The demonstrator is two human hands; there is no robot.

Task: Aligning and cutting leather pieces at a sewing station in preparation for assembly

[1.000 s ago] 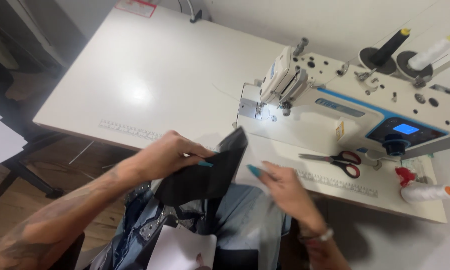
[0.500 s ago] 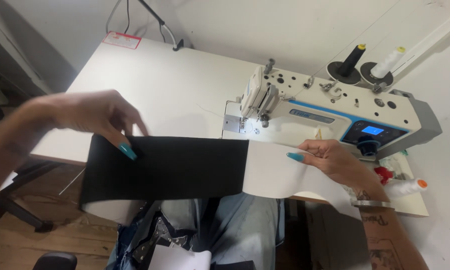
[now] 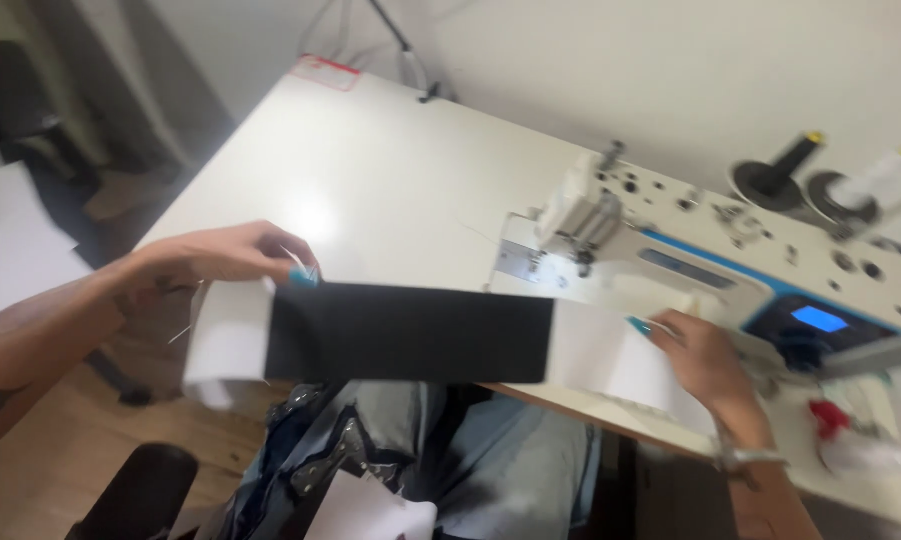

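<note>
Your left hand [image 3: 206, 262] pinches the left end of the fabric strip [image 3: 411, 332], fingers closed on its top edge right where the white end section meets the black middle. Your right hand [image 3: 706, 362] has its fingers closed on the white right end of the same strip, thumb on top.

The strip is stretched flat and roughly level between your two hands, hanging over the near edge of the counter [image 3: 371, 180] and above your lap. It is black in the centre and white at both ends. The left white end curls down slightly past your grip. Loose threads trail from it near your left fingertips.

The sewing machine [image 3: 731, 250] sits on the counter just behind your right hand; it is white with a blue trim stripe and a lit blue display. Its needle area is just beyond the strip's top edge, and the strip is not under it. Two thread spools [image 3: 831, 180] stand behind the machine, one dark and one white.

A small bottle with a red top [image 3: 851, 435] lies on the counter to the right of your right wrist; it is blurred. Denim and other dark cloth [image 3: 451, 460] are piled on your lap under the strip. There is a bracelet [image 3: 746, 458] on your right wrist.
</note>
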